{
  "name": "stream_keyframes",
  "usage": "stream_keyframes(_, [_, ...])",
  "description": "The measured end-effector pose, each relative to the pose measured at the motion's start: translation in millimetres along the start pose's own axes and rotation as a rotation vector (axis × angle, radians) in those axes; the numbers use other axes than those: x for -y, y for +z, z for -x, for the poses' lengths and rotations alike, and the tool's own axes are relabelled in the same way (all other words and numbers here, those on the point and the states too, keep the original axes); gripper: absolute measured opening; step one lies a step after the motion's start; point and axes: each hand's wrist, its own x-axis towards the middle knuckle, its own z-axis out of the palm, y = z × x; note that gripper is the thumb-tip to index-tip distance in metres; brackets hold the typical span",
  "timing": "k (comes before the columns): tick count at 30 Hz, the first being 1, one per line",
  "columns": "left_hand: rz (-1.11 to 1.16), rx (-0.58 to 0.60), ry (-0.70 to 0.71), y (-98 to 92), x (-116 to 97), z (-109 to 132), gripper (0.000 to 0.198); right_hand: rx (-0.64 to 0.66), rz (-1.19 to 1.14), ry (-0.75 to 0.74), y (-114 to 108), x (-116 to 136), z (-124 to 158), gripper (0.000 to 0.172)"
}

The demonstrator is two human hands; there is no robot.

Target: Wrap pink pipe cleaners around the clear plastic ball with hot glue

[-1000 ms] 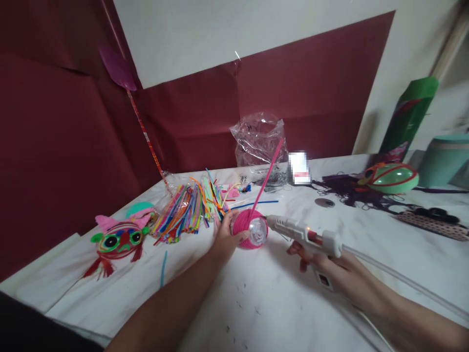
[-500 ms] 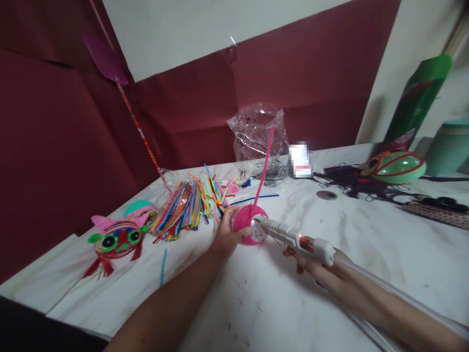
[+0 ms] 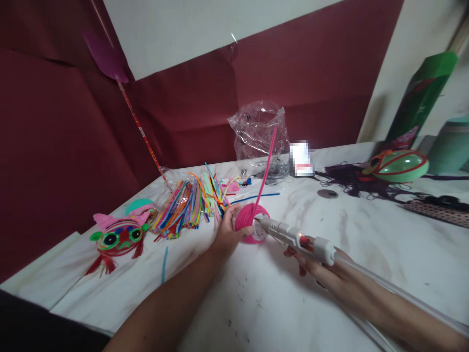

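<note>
My left hand grips a round clear plastic piece wrapped in bright pink pipe cleaner, thumb across its front. One loose pink pipe cleaner end sticks up from it at a slant. In my right hand is a white hot glue gun with a small orange light lit. Its nozzle points left and is at the clear, unwrapped part of the round piece; whether it touches, I cannot tell. A long clear glue stick runs out of the gun's back.
Left lie a decorated animal mask, a light blue pipe cleaner and a pile of coloured pipe cleaners. Behind stands a clear plastic bag. Dark yarn, a green balloon-like shape and a dotted case are at right.
The view has shifted very slightly. Both hands keep their hold, and the glue gun's nozzle stays at the pink-wrapped piece.
</note>
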Motion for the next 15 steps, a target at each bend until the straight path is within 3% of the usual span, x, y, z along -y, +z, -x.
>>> stream_keyframes(15, [-0.009,-0.002,-0.004,0.1,-0.5,0.6,0.077,0.002,-0.037,0.037,0.5,-0.3,-0.3,0.023])
